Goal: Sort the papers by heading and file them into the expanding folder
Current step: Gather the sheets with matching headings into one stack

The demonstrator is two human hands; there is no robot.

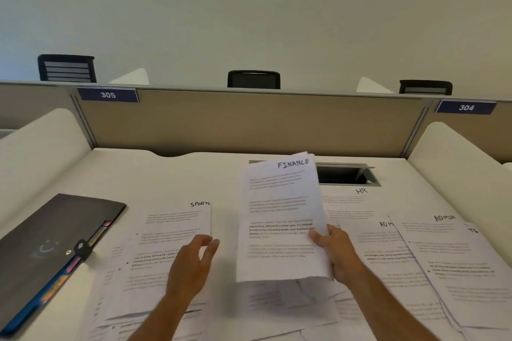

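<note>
My right hand grips a small stack of papers headed FINANCE by its right edge, lifted above the desk. My left hand hovers with relaxed, slightly curled fingers over a sheet headed SPORTS, holding nothing. An HR sheet lies behind the lifted stack. Sheets headed ADMIN overlap at the right. The black expanding folder lies closed at the left, with coloured tabs showing along its edge.
More loose printed sheets cover the white desk near me. A cable slot is cut into the desk at the back. A beige partition with number plates 305 and 304 closes off the far side.
</note>
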